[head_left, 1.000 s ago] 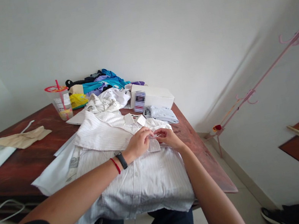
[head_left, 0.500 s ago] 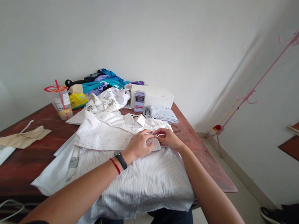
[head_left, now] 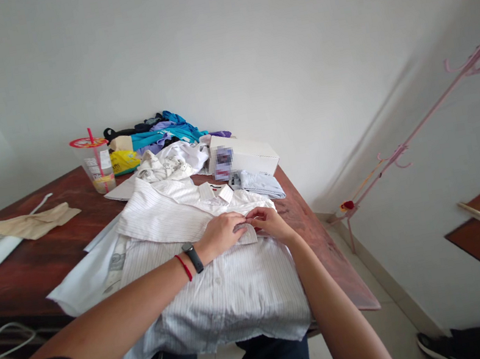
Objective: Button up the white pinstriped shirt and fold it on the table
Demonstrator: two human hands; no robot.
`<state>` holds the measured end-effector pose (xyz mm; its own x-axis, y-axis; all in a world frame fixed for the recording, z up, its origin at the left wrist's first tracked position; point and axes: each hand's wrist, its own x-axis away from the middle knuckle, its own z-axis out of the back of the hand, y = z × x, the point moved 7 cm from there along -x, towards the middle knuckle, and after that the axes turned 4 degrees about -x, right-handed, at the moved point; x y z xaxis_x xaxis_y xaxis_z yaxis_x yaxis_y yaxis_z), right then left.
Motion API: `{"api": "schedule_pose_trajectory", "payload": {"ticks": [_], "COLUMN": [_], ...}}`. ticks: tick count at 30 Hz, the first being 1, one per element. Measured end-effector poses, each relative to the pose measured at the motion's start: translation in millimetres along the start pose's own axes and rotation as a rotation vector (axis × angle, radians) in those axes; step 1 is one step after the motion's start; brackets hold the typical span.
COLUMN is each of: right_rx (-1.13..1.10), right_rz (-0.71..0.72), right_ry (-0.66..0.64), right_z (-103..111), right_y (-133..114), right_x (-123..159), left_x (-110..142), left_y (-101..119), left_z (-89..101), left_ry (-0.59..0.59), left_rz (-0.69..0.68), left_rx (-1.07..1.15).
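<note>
Fingers [head_left: 234, 219] of left hand [head_left: 218, 236] and right hand [head_left: 276, 224] bent, nearly closed, tips close together at striped cuff [head_left: 250, 238]; can't tell if cloth is pinched between them. White striped shirt [head_left: 241, 293] spread at near middle of table [head_left: 329, 266], collar [head_left: 226, 194] to far side, hem over near edge. Looks light, thin, soft, creases easily, not fragile; likely slides and bunches if dragged. Cuff and collar probably stiffer. Best hold: cuff edge by fingertips, other palm flat on cloth beside it. Far right of shirt: folded pale blue cloth [head_left: 263, 183], white box [head_left: 250, 154] just behind. Far: mixed clothes pile [head_left: 182, 131]. Far left: plastic cup [head_left: 101, 167], upright. Left: tan cloth [head_left: 38, 222].
</note>
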<state>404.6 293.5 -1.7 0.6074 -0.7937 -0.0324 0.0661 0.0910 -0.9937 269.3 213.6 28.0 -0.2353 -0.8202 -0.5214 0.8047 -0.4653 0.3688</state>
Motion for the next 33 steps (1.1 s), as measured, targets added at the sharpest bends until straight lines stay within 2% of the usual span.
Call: {"api": "schedule_pose_trajectory", "payload": {"ticks": [6, 17, 33], "right_rx": [0.0, -0.005, -0.031], "right_rz": [0.028, -0.02, -0.037], "right_ry": [0.01, 0.056, 0.042], "right_z": [2.4, 1.2, 0.6], "right_y": [0.8, -5.6, -4.8], "right_x": [-1.6, 2.6, 2.8], "left_x": [-0.2, 0.4, -0.5], "left_y": [-4.8, -3.5, 2.3], "left_z": [-2.8, 0.2, 2.6], "left_ry": [-0.004, 0.0, 0.014], "left_rz": [0.005, 0.042, 0.005], "left_rx": [-0.011, 0.029, 0.045]}}
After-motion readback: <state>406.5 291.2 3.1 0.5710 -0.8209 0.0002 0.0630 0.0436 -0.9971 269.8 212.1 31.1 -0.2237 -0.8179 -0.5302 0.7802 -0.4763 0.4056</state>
